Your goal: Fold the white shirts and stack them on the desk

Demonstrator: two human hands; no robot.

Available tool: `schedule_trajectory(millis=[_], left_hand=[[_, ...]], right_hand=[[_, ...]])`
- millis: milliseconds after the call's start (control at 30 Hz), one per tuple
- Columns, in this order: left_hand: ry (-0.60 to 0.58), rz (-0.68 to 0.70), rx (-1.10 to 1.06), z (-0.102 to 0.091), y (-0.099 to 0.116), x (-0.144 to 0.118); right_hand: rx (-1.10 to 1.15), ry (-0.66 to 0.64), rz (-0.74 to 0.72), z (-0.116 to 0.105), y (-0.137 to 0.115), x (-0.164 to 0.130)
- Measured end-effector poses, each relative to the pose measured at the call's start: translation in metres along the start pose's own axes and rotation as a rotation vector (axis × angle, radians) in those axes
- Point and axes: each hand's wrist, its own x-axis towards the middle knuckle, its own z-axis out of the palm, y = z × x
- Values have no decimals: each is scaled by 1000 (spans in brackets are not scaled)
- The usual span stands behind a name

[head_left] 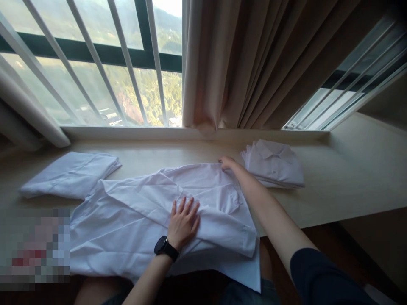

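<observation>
A white cloth shirt [136, 228] lies spread across the lower middle of the frame, its near edge overhanging a pale, wood-toned desk [337, 190]. The bare left hand [183, 222] rests on it near the centre — open, palm down; the bare right hand [227, 163] grips its far edge. Folded white cloth garments lie beyond — one [71, 173] middle left, a collared stack [273, 163] right of centre.

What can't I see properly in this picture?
All in the head view:
Lower left: blurry squares hide whatever is there.
Shirt under the left hand: covered by the palm.
Right hand: some fingertips hidden by the hand itself.
Watch face: too small and dark.
Behind the curtain: its folds block it.
</observation>
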Motion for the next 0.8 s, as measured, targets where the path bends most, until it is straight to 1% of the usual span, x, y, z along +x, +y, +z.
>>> schedule_trajectory(millis=[67,133,167,233,267,300,333,367,433,500,567,633,700,767,800], left_hand=[[-6,-8,10,2,0,-1],[-17,-8,15,3,-2,-1],[-23,-6,14,3,-3,-1],[-26,-2,9,3,-4,-1],[-20,1,5,4,-5,-1],[-9,4,0,4,-5,-1],[3,10,-5,4,-5,-1],[15,15,-12,4,-4,-1],[26,15,-24,4,-3,-1],[16,-1,-32,3,0,-2],[13,-20,-48,2,2,-3],[48,-60,-69,0,2,-4],[126,-151,-63,-6,-4,-5],[201,-251,-4,-16,-18,-2],[217,-269,40,-22,-26,0]], right_hand=[[-15,-25,-5,-9,1,5],[-24,2,-21,-20,1,-5],[-27,43,-38,-24,1,-18],[-35,191,-90,-26,2,-57],[-43,321,-142,-22,2,-83],[-60,450,-181,-13,3,-111],[-86,529,-195,-1,4,-139],[-115,557,-204,15,7,-166],[-159,504,-200,51,12,-210],[-170,412,-153,87,19,-235],[-141,377,-105,114,24,-245],[-93,406,-73,132,27,-245],[-51,450,-53,141,28,-242],[-16,470,-38,143,30,-240],[5,463,-33,142,31,-239]])
